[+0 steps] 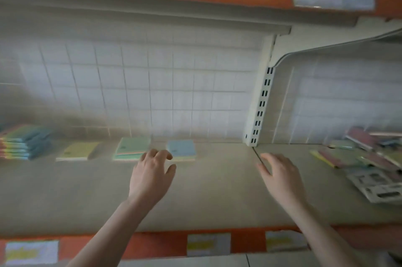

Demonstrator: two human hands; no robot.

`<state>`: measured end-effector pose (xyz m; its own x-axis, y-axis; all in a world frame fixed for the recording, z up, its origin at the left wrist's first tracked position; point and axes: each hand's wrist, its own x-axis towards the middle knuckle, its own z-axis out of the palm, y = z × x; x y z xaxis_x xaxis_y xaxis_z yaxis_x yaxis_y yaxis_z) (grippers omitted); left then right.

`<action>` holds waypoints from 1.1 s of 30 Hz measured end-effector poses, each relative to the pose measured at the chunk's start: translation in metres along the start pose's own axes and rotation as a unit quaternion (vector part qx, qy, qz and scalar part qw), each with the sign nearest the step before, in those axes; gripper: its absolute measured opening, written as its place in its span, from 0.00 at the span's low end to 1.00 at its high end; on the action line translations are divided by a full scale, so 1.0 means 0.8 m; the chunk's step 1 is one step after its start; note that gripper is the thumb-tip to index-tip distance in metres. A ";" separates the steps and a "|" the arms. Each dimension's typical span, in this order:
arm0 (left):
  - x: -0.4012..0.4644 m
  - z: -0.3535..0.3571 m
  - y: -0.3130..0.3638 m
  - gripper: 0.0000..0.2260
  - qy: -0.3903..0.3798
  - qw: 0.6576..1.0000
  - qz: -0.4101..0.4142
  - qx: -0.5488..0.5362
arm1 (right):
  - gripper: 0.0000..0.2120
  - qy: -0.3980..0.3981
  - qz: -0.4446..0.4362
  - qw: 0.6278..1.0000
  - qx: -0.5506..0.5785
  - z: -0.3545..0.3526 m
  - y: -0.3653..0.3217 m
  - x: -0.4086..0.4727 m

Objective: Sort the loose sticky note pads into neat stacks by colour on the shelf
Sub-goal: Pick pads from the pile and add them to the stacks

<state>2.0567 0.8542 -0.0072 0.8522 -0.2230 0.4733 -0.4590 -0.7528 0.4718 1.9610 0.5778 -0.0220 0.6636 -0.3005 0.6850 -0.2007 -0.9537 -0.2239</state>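
Nearest: shelf lip (152,242), orange strip with price labels, under both forearms. Frame is motion-blurred, so details are soft.

Left hand (150,177): over the bare shelf (206,197), fingers loosely curled, holding nothing. Fingertips sit just short of the front edges of the green pad (132,148) and the blue pad (181,149), roughly between the two. Can't tell if it touches either.

Right hand (280,177): fingers spread and fairly straight, empty, hovering near the seam where two shelf boards meet. Well apart from any pad.

Beyond the left hand, a row along the back: yellow pad (77,151) further left, then green, then blue. Each looks like a short stack. Further left again, a taller multicolour stack (24,142) at the frame edge.

Right of the right hand: loose pile (365,153) of pink, yellow and greenish pads, lying tilted and overlapping, with a printed sheet (378,184) in front. That's the unsorted stock by the look of it.

Behind everything: tiled back wall and a slotted upright.

Risks, my read:
- The left hand reaching between green and blue could knock one askew; the gap is small.
- Green and blue are pale and similar under this light, so a misfile is easy.
- The pile's pads overlap, so pulling one out could drag neighbours or slide the sheet toward the lip.
- Both hands are empty, so the next grab is from the pile, a long reach across.
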 end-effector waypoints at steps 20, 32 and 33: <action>0.044 0.153 0.252 0.12 -0.067 0.995 0.068 -0.014 | 0.09 0.023 0.112 0.992 -0.059 -0.101 0.293 0.017; 0.004 0.267 0.428 0.15 -0.086 0.996 0.002 0.013 | 0.06 0.027 0.049 0.998 -0.029 -0.162 0.518 0.063; 0.004 0.271 0.438 0.15 -0.089 0.996 0.003 0.016 | 0.06 0.029 0.046 0.998 -0.022 -0.163 0.529 0.066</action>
<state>1.9534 0.4553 -0.0018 0.8818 -0.3312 0.3357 -0.4584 -0.7694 0.4449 1.8177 0.1571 0.0099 0.5982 -0.3858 0.7024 -0.2915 -0.9212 -0.2577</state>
